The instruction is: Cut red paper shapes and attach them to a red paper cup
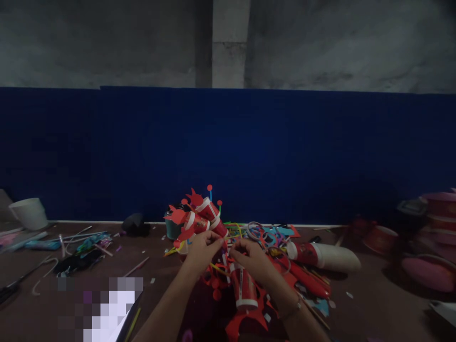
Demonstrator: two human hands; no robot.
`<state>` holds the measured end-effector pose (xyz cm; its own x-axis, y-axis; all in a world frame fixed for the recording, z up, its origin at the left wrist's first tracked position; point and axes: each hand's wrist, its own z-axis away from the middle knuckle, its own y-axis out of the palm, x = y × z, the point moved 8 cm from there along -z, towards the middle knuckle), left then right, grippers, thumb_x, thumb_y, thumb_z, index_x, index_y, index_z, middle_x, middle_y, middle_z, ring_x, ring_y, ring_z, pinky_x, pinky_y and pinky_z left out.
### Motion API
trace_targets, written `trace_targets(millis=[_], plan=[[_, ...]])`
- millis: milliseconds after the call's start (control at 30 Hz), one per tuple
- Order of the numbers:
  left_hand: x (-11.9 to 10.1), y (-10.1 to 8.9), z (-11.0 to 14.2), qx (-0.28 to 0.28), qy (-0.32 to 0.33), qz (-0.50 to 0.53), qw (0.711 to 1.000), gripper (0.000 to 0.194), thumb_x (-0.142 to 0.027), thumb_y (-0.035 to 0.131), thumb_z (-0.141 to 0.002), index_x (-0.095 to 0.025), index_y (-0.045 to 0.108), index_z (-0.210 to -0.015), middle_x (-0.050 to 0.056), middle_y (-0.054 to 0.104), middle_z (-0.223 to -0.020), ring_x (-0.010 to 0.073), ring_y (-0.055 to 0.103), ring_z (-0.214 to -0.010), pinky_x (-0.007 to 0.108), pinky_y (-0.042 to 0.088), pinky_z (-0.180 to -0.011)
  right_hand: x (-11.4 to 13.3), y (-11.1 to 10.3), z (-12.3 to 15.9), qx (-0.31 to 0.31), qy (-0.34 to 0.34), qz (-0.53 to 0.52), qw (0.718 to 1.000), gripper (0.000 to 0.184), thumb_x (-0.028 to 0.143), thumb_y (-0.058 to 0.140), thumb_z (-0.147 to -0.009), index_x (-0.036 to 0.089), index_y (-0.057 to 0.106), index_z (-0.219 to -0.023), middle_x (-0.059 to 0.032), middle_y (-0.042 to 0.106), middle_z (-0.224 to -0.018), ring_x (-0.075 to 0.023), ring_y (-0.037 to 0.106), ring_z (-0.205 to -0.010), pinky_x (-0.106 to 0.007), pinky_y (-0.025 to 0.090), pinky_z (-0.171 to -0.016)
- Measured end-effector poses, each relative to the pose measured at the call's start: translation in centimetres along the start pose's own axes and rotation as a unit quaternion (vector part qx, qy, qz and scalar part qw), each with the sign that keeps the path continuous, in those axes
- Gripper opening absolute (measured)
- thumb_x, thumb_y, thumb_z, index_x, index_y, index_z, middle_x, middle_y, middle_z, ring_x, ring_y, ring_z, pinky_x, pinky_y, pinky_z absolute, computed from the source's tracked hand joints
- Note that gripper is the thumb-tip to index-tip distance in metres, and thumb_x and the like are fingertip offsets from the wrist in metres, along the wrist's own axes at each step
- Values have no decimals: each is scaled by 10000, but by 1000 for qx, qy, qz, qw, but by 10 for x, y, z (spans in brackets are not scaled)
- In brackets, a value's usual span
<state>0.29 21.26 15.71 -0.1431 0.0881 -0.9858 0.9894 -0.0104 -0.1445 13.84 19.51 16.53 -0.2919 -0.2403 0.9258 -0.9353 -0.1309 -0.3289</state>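
My left hand (205,246) and my right hand (250,254) face each other above the middle of the table. Both have their fingers pinched together; whatever sits between the fingertips is too small and dark to make out. Just under my right hand lies a red paper cup (243,287) with a white rim, tilted towards me. Beyond my left hand, red paper cups (198,222) with spiky red paper cutouts (177,215) lean in a cluster. Red discs on thin straws (210,194) stick up from them. Red paper pieces (245,325) lie below my hands.
Coloured straws and paper scraps (270,233) are heaped behind my hands. To the right lie a stack of paper cups (337,257) on its side and red cups (380,237). At left are a white cup (30,213) and more straws (94,242). A blue partition (228,152) stands behind.
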Motion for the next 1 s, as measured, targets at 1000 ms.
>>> trace_targets(millis=[1000], plan=[[3,10,1,35,20,-24,999,154,-315,585,-669,-163,579,-645,-13,594,-549,125,530,-513,235,391,-510,-7,0,1,-8,33,49,998,144,247,554,-683,149,611,-594,19,560,-533,-124,484,-551,-226,381,-534]])
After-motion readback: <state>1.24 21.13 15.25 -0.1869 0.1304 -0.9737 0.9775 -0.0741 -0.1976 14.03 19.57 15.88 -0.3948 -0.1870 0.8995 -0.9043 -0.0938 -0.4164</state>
